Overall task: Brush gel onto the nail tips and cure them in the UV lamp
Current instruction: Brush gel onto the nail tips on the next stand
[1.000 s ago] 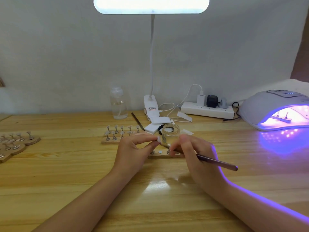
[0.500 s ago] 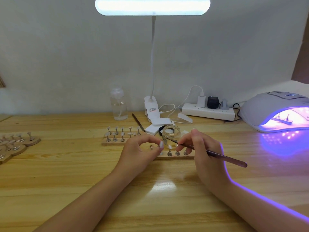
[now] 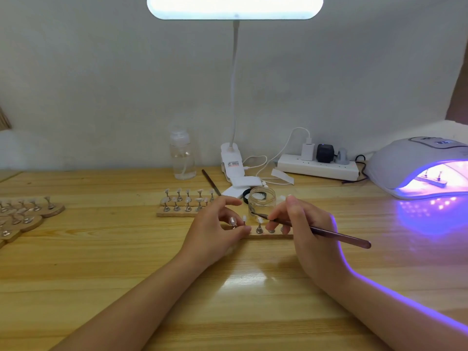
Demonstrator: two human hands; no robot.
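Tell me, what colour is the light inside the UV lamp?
Purple-violet; the UV lamp glows it onto the table, clearest in the head view.

Scene bright, evenly lit. Main source: white desk lamp bar (image 3: 235, 7) at 12 o'clock, blown out, no detail in its face. Second source: UV lamp (image 3: 420, 168) at 3 o'clock, violet glow spilling on table (image 3: 101, 287), violet rim along right hand (image 3: 309, 234) and forearm. Lamp glare patch on table at 6 o'clock. Shadows soft, short. Wide-angle bending at edges. Small distant items slightly soft.
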